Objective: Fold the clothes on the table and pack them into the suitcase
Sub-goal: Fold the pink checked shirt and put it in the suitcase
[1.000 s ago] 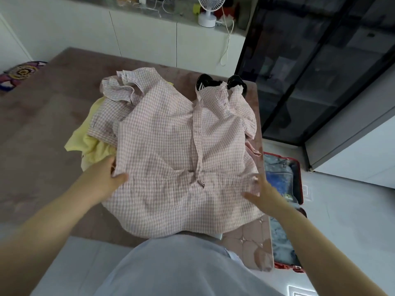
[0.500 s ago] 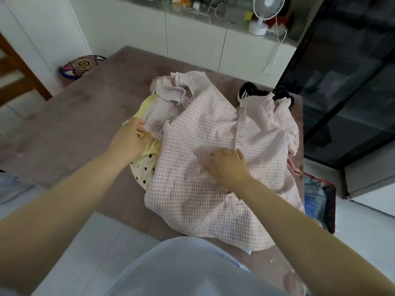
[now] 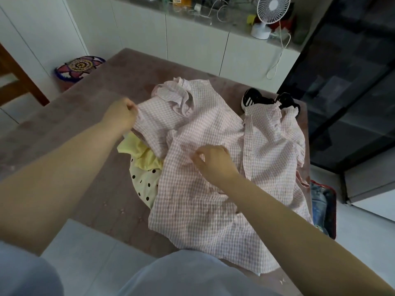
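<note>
Pink check shirt (image 3: 203, 210) lies mid table (image 3: 64, 129), on top of a yellow top (image 3: 142, 155). L hand (image 3: 120, 116) grips its left sleeve; R hand (image 3: 213, 162) pinches the front. Pull too hard & the yellow top may drag along, or the hem slips off the near edge.

I saw the mauve table (image 3: 149, 73) across mid-frame carrying a pink checked shirt (image 3: 213, 129) at centre, a yellow garment (image 3: 145, 157) and a dotted garment (image 3: 143, 180) at its left edge, and black shoes (image 3: 254, 99) at upper right.
</note>
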A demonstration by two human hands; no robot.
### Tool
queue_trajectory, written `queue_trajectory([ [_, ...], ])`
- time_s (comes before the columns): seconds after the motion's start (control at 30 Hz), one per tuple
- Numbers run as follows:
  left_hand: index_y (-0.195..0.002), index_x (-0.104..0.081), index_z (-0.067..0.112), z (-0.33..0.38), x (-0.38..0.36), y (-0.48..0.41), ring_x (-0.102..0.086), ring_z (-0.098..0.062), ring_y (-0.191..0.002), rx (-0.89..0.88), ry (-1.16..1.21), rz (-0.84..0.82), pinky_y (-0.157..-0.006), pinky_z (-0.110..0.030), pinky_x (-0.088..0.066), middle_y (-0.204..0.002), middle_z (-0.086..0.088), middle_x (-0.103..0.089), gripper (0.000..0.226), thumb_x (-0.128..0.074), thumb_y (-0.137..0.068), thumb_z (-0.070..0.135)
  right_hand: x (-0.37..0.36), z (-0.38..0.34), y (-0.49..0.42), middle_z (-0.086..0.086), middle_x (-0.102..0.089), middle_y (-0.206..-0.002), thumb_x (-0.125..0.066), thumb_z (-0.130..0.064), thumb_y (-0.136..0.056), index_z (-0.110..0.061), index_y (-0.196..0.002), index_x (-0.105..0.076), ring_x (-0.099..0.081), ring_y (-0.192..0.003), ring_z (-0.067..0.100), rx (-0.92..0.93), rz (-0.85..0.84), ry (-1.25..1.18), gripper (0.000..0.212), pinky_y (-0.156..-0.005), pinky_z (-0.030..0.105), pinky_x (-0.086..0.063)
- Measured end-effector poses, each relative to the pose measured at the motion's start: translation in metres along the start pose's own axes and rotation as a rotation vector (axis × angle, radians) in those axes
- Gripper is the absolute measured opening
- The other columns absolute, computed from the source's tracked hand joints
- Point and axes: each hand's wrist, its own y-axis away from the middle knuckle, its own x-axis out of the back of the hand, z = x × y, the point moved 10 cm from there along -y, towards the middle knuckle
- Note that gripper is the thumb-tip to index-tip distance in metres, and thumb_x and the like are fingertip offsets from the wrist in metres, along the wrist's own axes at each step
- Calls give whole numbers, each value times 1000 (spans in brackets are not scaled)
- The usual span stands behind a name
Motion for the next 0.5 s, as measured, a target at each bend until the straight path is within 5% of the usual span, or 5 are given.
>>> queue_trajectory([
  [0.1,-112,-52,2,16,28,-4,-53,-32,-103,-43,-2,83,-81,-35,-38,-111,-19,-58,24,-41,-95,15,28,-22,-8,7,-54,-127,-54,-39,-91,-9,-125,-52,-49,-118,25,67,149,-168,45,-105,41,-35],
  [0.33,-86,-56,19,121,49,7,-52,-14,-73,-245,297,10,-61,-22,-42,-79,1,-56,5,-52,-90,18,56,-90,-35,8,-3,-157,-78,-39,-69,-7,-147,9,-6,-144,21,95,124,-482,121,-116,33,-15],
  [0.4,-79,-54,21,145,32,14,-57,-15,-74,-226,516,-182,-67,-25,-48,-77,1,-58,12,-54,-91,18,68,-82,-38,7,-29,-146,-75,-14,-75,-9,-148,5,-39,-129,13,14,203,-721,108,-108,29,-36],
  [0.43,-81,-54,20,158,22,21,-61,-15,-77,-211,649,-311,-71,-28,-52,-81,0,-60,11,-53,-92,19,74,-70,-40,2,-46,-129,-68,-2,-78,-9,-147,-4,-56,-105,5,-39,244,-853,94,-92,25,-49],
  [0.5,-93,-53,20,172,11,25,-65,-15,-82,-228,768,-441,-79,-28,-54,-91,0,-62,4,-52,-94,23,83,-30,-44,-2,-59,-99,-56,7,-81,-6,-137,-29,-63,-74,2,-189,336,-1061,63,-65,21,-56],
])
